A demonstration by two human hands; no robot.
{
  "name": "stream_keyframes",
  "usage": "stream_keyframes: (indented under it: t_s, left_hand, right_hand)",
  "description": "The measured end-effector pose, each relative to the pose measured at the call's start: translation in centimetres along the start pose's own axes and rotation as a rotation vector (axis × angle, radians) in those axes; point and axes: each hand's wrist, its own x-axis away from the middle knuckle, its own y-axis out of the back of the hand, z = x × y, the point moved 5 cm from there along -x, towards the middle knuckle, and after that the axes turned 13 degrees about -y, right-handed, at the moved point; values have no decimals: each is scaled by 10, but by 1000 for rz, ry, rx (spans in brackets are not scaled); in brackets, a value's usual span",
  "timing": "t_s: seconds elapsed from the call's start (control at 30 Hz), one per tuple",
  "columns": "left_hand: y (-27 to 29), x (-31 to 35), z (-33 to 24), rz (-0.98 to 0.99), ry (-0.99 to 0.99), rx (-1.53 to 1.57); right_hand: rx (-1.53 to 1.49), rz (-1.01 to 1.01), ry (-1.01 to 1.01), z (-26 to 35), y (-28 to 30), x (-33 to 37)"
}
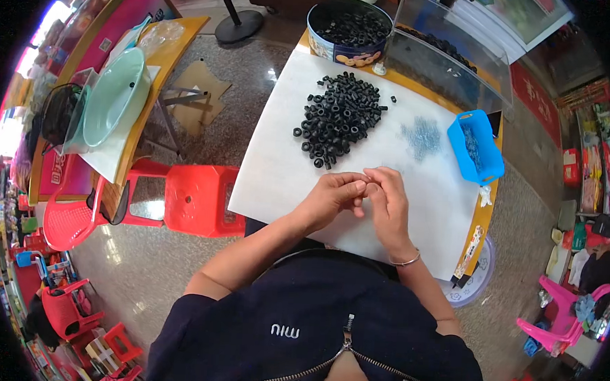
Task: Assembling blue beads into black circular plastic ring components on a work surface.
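Nearest, lower frame: my dark zip-front top (311, 329), both forearms rising from it.

Left hand (332, 197): over the near part of the white sheet (272, 168), fingers curled inward, fingertips pinched together and meeting those of the other hand. Grip narrow; whatever sits between the fingertips is too small for me to make out.

Right hand (389, 207): just beside the left, touching it at the fingertips, fingers bent toward the pinch. Grip narrow as well; I cannot tell what it holds. Thin bracelet (406, 261) on the wrist.

Bench (481, 217): orange-edged top, almost wholly covered by the white sheet.

Pile of black rings (340, 116): loose heap on the sheet, just beyond the hands, a few strays lying apart at its edges.

Patch of small bluish beads (421, 136): scattered on the sheet, right of the pile.

Blue tray (474, 145): small, at the right edge of the bench, near the bluish patch.

Round tin (348, 28): far end of the bench, open, filled with more black rings.

Clear box (450, 53): right of the tin, dark pieces inside.

Off the bench, left: red stool (197, 199) on the speckled floor; beyond it a second table carrying a pale green basin (113, 94).
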Motion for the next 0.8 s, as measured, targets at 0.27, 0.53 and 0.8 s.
stream_keyframes:
  t_s: [0.27, 0.53, 0.8]
  left_hand:
    - [-6, 6, 17, 2, 49, 159]
    - [9, 9, 11, 72, 70, 239]
    - [10, 10, 12, 77, 68, 321]
  right_hand:
    - [-253, 125, -348, -15, -25, 13]
    - [118, 121, 57, 16, 2, 5]
    - [274, 31, 229, 21, 2, 0]
